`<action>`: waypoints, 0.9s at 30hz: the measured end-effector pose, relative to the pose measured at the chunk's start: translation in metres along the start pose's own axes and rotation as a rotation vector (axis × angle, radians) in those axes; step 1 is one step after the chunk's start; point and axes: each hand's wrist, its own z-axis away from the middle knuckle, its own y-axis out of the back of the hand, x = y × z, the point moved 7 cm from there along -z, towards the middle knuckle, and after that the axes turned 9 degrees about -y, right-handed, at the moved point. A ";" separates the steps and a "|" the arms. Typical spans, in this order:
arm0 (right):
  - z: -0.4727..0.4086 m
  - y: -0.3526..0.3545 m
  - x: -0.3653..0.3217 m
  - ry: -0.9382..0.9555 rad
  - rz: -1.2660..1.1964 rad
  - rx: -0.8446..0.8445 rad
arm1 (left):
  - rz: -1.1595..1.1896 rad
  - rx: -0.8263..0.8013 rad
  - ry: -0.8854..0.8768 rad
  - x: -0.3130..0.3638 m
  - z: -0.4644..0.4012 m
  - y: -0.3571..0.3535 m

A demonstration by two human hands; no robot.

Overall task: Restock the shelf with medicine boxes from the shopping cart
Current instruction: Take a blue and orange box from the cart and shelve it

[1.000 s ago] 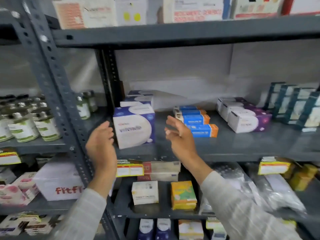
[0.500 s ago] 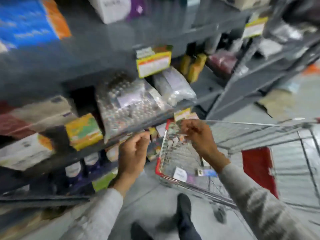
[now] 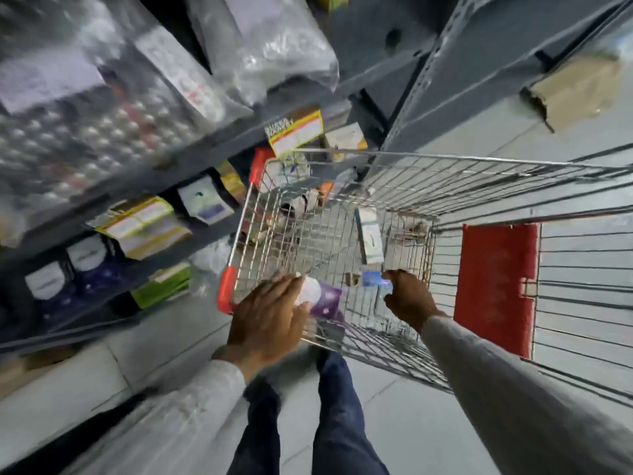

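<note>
Cart: my landmark was the wire shopping cart, which stood on the floor just beside the grey shelf, its red-capped corner nearest the shelf edge.
Left hand: my left hand was inside the cart's near corner, fingers spread and laid over a white and purple medicine box; I could not tell whether I had truly gripped it.
Right hand: my right hand was curled over the cart's near end, fingers pinching a small blue and white box.
Other stock: a pale box with a teal end lay flat on the cart floor further in from my hands; more items at the cart's far end were too blurred to name.
Shelf: boxes with yellow-edged labels and clear plastic packs sat on the shelf levels beside the cart.
Legs: my dark trousers showed below the cart's near end.
</note>
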 end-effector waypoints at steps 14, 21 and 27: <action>-0.077 -0.059 0.040 0.133 0.319 0.099 | -0.070 0.074 -0.008 -0.007 -0.004 -0.007; -0.005 0.006 0.006 0.239 0.250 0.073 | 0.007 0.049 0.015 0.003 0.000 0.002; 0.118 0.129 -0.075 0.440 0.171 0.290 | 0.066 0.341 -0.061 0.042 0.041 0.108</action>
